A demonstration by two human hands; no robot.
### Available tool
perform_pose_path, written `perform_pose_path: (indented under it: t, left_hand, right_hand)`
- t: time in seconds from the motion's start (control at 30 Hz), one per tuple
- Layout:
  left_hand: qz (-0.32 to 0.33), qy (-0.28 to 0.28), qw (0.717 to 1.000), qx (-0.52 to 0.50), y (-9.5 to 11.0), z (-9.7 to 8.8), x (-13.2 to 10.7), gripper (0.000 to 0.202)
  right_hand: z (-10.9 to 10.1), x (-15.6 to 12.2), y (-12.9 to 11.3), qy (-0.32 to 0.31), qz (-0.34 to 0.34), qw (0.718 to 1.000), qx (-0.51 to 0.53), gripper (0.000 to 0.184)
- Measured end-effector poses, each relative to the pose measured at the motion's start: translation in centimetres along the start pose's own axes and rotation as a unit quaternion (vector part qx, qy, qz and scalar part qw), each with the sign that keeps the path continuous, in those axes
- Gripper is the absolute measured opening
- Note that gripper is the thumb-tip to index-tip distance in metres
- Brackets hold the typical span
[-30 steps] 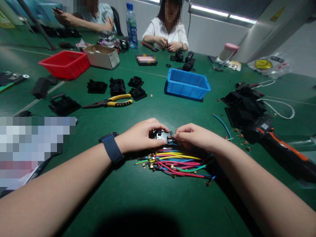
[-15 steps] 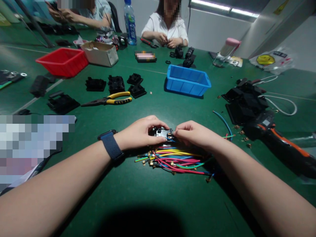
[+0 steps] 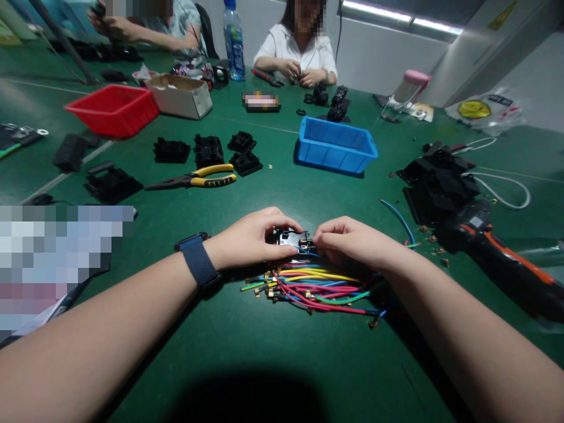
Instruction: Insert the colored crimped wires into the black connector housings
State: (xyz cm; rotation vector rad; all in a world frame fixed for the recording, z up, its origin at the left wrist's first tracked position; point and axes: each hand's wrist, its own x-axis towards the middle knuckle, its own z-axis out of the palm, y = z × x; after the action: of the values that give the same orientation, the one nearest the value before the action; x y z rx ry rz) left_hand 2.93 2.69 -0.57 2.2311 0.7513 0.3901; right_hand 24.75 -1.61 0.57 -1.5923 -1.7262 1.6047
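Between thumb and fingers, my left hand grips a small black socket housing with a light metal plate, low over the table. My right hand is pinched at the housing's right edge, by a blue wire that runs along it. Whether the fingertips hold that wire or a small metal part is hidden. Just below both hands lies a bundle of cut wires in red, yellow, blue and green, with brass terminals on their ends.
Yellow-handled pliers and several black housings lie ahead on the left. A blue bin stands beyond my hands, a red bin farther left. At right is a black-and-orange power tool. A co-worker sits opposite.
My right hand has shifted very slightly right, away from the housing, showing a little more of its right end. My left hand keeps its grip in the same place.
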Motion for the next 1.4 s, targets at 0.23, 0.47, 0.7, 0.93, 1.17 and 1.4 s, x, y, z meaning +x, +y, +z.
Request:
perform_pose_path:
  t: [0.23,0.47,0.7,0.93,1.17,1.4]
  left_hand:
    - [0.0,0.002,1.0,-0.002,-0.1,0.0,0.0,0.037]
    - [-0.007,-0.002,1.0,-0.002,0.1,-0.1,0.0,0.037]
    - [-0.001,0.0,1.0,0.0,0.0,-0.1,0.0,0.037]
    - [0.012,0.011,0.999,0.037,0.2,0.1,-0.1,0.034]
    - [0.092,0.051,0.987,0.119,0.4,0.4,-0.5,0.03]
    - [0.143,0.02,0.976,0.16,0.5,0.4,-0.5,0.028]
  right_hand:
    - [-0.7,-0.4,-0.3,-0.029,0.029,0.999,0.0,0.028]
    - [-0.6,-0.3,-0.6,-0.006,0.065,0.997,0.032,0.035]
    - [-0.9,-0.3,0.1,-0.017,0.014,1.0,-0.004,0.034]
    - [-0.8,-0.5,0.1,-0.012,0.007,1.0,-0.022,0.036]
    - [-1.7,-0.7,0.2,-0.028,0.033,0.999,-0.009,0.037]
    - [-1.5,-0.8,0.1,-0.014,0.033,0.999,0.005,0.037]
